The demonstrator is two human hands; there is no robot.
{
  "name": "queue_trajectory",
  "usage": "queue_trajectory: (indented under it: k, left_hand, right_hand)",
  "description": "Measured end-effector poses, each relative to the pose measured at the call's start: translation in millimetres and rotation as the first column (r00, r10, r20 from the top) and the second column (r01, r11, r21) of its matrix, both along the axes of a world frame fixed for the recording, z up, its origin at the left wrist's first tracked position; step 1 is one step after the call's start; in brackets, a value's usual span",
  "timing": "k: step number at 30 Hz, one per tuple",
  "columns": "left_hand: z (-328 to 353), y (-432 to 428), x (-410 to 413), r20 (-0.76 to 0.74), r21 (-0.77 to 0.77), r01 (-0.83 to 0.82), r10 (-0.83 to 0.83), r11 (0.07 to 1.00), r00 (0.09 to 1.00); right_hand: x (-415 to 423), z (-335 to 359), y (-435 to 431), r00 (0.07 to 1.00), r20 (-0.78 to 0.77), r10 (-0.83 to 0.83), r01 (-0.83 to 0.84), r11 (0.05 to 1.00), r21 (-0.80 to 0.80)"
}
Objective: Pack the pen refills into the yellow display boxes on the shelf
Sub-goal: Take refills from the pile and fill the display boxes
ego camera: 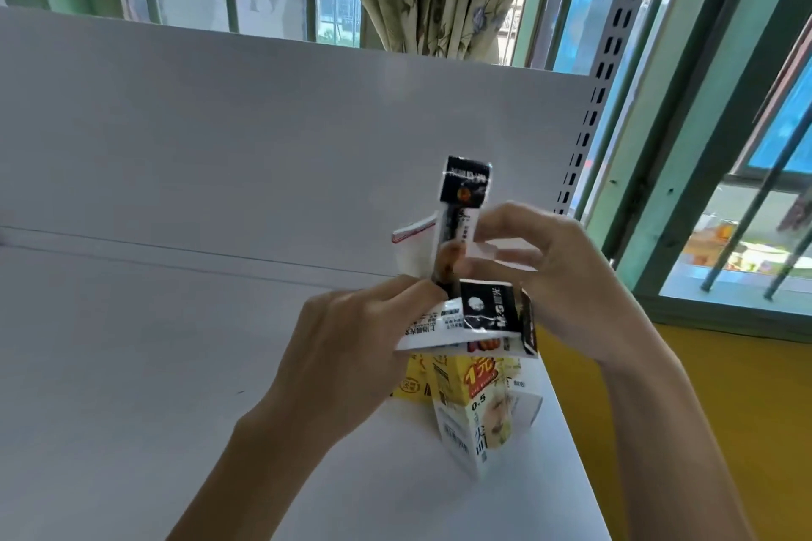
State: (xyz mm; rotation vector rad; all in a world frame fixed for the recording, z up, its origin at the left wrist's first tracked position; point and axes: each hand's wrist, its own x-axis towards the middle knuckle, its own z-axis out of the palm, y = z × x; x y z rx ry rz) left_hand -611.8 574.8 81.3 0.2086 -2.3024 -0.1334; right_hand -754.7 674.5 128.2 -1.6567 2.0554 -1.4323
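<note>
"M&G" on black refill packet (485, 312), "1元" and "0.5" on yellow display box (472, 417)

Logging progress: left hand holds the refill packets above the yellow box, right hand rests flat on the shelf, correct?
No. The head view shows the right hand raised too, pinching the refill packets; it is not on the shelf. The left hand does hold them above the yellow box.
</note>
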Motion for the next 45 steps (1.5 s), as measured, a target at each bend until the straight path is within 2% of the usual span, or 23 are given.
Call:
queue_trajectory:
  k: [3,5,12,15,17,22,27,29,31,33,37,39,41,43,45]
  left_hand:
    - [-2,-3,-2,0.024,0.037,-0.018,0.017,0.999,1.000]
    - [-2,-1,-3,0.038,0.044,-0.004,0.003,0.999,0.999]
    - [2,17,-6,0.097,-0.020,0.104,-0.102,0.994,0.990]
    - [3,21,-8,0.124,-0.014,0.130,-0.127,0.991,0.984]
    - [4,23,-8,0.135,0.004,0.126,-0.126,0.992,0.983]
    - [-1,17,-8,0.092,0.115,0.122,-0.133,0.986,0.987]
    - [-10,11,-10,0.040,0.151,0.123,-0.131,0.981,0.991]
    - [-11,10,-10,0.027,0.159,0.129,-0.135,0.979,0.990]
    - [-10,10,-10,0.030,0.158,0.134,-0.140,0.978,0.990]
    - [-9,11,-10,0.041,0.157,0.137,-0.145,0.978,0.989]
    - [-6,11,-13,0.043,0.193,0.153,-0.164,0.969,0.985]
    - [-5,11,-14,0.025,0.215,0.194,-0.203,0.957,0.979]
    - [-4,12,-15,0.025,0.225,0.200,-0.211,0.954,0.977]
    - [-3,12,-16,0.040,0.232,0.186,-0.201,0.955,0.979]
    - [0,12,-18,0.066,0.220,0.187,-0.206,0.957,0.976]
  right_hand:
    - [-2,-5,9,0.997,0.074,-0.021,0.028,0.994,-0.103]
    - [-1,-7,9,0.997,0.079,-0.017,0.026,0.994,-0.105]
    - [-9,7,-3,0.995,-0.037,-0.094,0.094,0.996,-0.002]
    - [-12,16,-10,0.996,-0.021,-0.082,0.084,0.993,0.087]
    - [-12,17,-12,0.997,-0.026,-0.079,0.080,0.994,0.078]
    - [-17,9,-4,0.996,0.075,-0.044,0.054,0.989,-0.138]
    - [-13,-6,4,0.976,0.162,0.144,-0.148,0.989,0.016]
    - [-11,-5,8,0.953,0.228,0.198,-0.202,0.979,-0.007]
    - [-11,-4,11,0.945,0.273,0.178,-0.157,0.983,-0.098]
    - [-16,-8,9,0.967,0.244,0.079,-0.041,0.987,-0.156]
    - [-24,-25,7,0.998,0.065,-0.004,0.002,1.000,0.027]
    - [-23,-27,16,0.997,-0.062,-0.051,0.047,0.997,-0.060]
    - [-19,-27,28,0.992,-0.092,0.091,-0.105,0.980,-0.167]
    - [-13,-29,34,0.963,-0.078,0.258,-0.267,0.953,-0.144]
    - [-9,-29,33,0.956,-0.068,0.285,-0.291,0.947,-0.134]
